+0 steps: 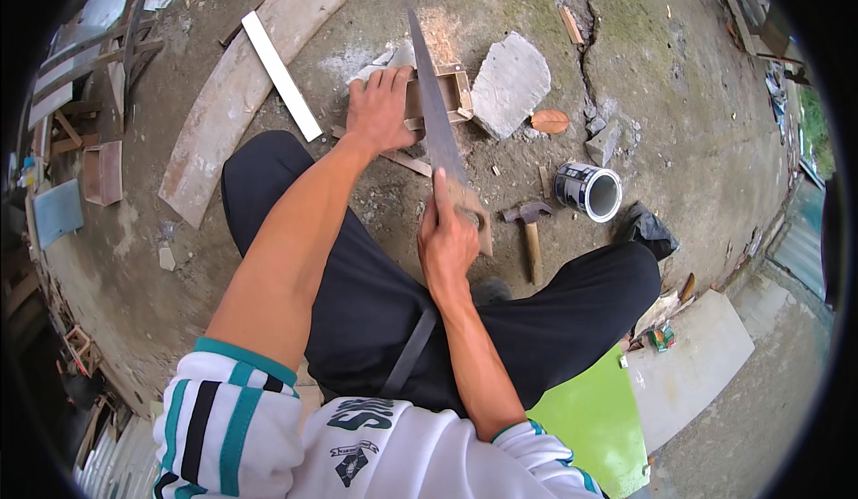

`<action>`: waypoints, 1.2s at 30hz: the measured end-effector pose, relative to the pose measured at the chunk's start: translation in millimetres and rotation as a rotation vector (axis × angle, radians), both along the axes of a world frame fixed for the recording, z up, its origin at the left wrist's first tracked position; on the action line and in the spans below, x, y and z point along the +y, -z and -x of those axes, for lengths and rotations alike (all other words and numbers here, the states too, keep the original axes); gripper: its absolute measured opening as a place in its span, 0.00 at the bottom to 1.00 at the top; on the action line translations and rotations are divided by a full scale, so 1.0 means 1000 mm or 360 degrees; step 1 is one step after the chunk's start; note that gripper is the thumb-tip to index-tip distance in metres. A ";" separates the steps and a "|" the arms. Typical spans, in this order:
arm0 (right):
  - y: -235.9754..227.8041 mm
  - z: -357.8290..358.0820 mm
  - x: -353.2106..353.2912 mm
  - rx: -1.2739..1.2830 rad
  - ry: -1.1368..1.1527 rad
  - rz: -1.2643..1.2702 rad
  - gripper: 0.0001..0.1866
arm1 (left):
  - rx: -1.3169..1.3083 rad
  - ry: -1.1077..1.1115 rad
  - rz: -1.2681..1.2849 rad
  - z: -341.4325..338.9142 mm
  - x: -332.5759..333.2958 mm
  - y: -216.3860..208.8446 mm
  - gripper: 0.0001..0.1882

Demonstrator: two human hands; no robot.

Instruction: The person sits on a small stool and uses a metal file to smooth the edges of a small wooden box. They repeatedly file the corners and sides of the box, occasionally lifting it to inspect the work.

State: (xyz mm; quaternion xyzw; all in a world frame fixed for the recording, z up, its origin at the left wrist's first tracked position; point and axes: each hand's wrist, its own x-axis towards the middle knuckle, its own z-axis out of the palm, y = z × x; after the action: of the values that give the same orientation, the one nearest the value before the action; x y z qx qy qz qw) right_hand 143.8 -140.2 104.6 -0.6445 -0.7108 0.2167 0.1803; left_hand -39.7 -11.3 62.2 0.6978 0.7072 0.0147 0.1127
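Observation:
My right hand (449, 244) is closed round the wooden handle of a hand saw (435, 114), its index finger laid along the blade. The blade points away from me and crosses over a small open wooden box (456, 90). My left hand (382, 110) grips the box's left end, fingers bent over its far edge; part of the box is hidden by the hand and blade. Pale sawdust (442, 36) lies just beyond the box. Against its right side rests a grey stone slab (512, 85).
A claw hammer (533, 241) and an opened paint can (601, 193) lie to the right, near a black plastic bag (650, 231). At left are a white strip (279, 74) and a long curved-looking board (210, 128). A green panel (594, 423) lies at lower right.

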 end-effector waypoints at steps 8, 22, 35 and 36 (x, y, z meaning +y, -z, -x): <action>0.010 0.000 0.002 -0.0032 -0.0008 -0.0041 0.31 | 0.0020 0.0021 -0.0005 -0.001 0.002 -0.002 0.59; 0.010 -0.001 0.020 -0.0170 -0.0040 -0.0104 0.32 | -0.0002 0.0029 0.0014 -0.005 0.006 -0.002 0.61; 0.011 -0.011 0.032 0.0645 0.0095 -0.0161 0.25 | -0.0014 0.0058 -0.0116 -0.001 0.002 0.002 0.60; 0.011 -0.024 0.031 0.0791 0.0156 -0.0011 0.25 | -0.0056 0.0043 -0.0132 -0.001 0.001 0.002 0.59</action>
State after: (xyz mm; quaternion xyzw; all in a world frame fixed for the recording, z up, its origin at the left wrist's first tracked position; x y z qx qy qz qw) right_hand 168.0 -108.7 93.3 -0.6045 -0.6133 0.3569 0.3620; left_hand -38.4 -9.9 59.9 0.7110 0.6944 0.0548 0.0964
